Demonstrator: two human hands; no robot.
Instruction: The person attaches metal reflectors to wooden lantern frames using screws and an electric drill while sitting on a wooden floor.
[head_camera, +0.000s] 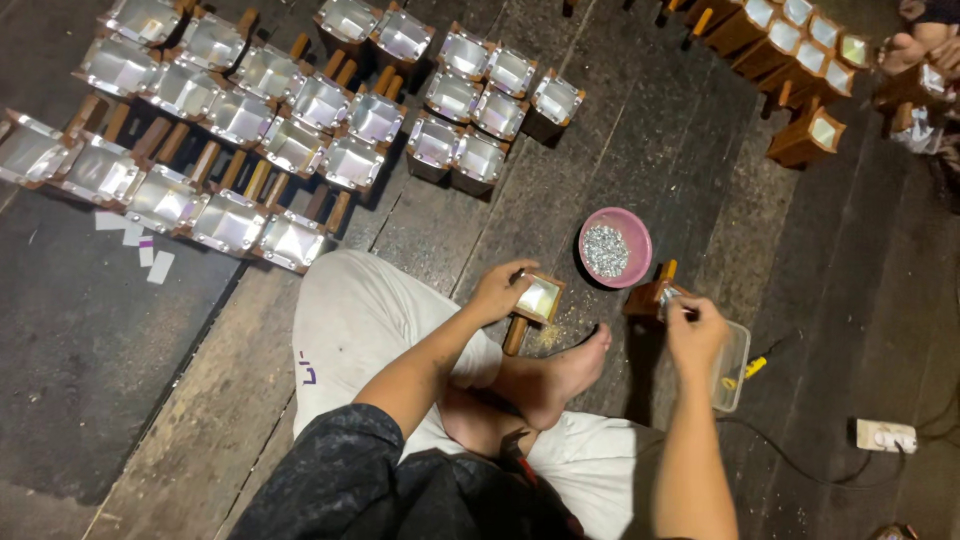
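I sit cross-legged on a dark floor. My left hand (497, 292) grips a small wooden box with a shiny metal lining and a wooden handle (536, 303), held just above my bare foot (562, 372). My right hand (693, 330) is closed over another wooden lined box (651, 296) that stands on the floor to the right. Between the two hands, slightly farther away, a pink bowl (626, 234) holds several small silvery pieces.
Many finished lined wooden boxes (290, 140) lie in rows at the upper left, more (790, 45) at the upper right near another person's hand (905, 50). A clear plastic tub (733, 368), a yellow-handled screwdriver (757, 364), a white power strip (885, 436) and paper scraps (145, 245) lie around.
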